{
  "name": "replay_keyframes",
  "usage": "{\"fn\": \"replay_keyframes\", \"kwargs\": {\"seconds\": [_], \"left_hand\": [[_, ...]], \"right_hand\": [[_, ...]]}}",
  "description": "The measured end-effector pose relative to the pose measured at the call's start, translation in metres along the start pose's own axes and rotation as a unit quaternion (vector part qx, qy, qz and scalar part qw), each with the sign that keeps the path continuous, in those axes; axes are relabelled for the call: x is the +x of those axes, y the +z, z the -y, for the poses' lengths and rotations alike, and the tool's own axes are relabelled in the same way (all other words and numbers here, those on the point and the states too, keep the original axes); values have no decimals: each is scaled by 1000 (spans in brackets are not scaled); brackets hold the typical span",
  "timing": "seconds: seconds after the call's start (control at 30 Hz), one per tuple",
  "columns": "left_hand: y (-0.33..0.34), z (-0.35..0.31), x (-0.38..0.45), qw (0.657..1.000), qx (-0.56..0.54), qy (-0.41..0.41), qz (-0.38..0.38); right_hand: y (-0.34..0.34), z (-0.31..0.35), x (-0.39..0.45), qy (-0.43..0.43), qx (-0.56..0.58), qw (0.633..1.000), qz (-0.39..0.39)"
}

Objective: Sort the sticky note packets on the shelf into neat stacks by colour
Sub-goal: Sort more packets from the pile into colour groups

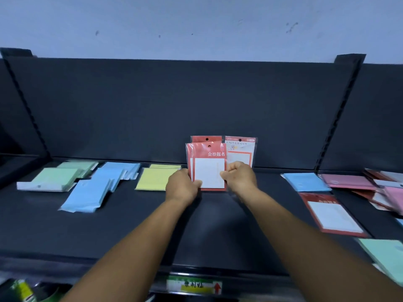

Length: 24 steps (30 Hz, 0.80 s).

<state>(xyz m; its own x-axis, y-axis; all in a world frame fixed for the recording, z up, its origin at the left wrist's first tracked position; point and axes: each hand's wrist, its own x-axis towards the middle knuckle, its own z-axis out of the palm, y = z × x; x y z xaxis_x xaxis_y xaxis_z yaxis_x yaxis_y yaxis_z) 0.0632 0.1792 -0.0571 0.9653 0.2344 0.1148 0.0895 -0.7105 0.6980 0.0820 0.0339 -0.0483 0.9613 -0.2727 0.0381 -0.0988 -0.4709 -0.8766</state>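
At the middle of the dark shelf [135,232], a red packet [208,166] with a white pad stands upright, my left hand [182,186] and my right hand [239,177] pinching its two lower sides. Behind it stand another red packet [199,139] and a white "UNIVERSITY" packet [239,149], leaning on the back panel. Flat on the left lie green packets [58,176], blue packets [98,188] and yellow packets [153,178]. On the right lie a blue packet [305,182], a red packet [331,214], pink packets [349,182] and a green packet [386,258].
A dark back panel [174,105] closes the rear of the shelf, with slotted uprights at either side. A green price label [195,285] with a red arrow sits on the shelf's front edge. Green items show on a lower level at bottom left.
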Motion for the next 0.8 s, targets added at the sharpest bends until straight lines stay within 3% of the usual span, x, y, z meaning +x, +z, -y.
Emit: {"fn": "replay_keyframes", "kwargs": {"seconds": [0.27,0.5,0.8], "left_hand": [[14,-4,36,995,93,16,-9],[14,-11,49,992,124,35,-16],[13,-14,28,984,155,88,-23]], "right_hand": [[25,-2,21,-44,-134,990,-1],[36,6,31,-78,-182,980,-35],[12,3,12,-105,-220,970,-7]]}}
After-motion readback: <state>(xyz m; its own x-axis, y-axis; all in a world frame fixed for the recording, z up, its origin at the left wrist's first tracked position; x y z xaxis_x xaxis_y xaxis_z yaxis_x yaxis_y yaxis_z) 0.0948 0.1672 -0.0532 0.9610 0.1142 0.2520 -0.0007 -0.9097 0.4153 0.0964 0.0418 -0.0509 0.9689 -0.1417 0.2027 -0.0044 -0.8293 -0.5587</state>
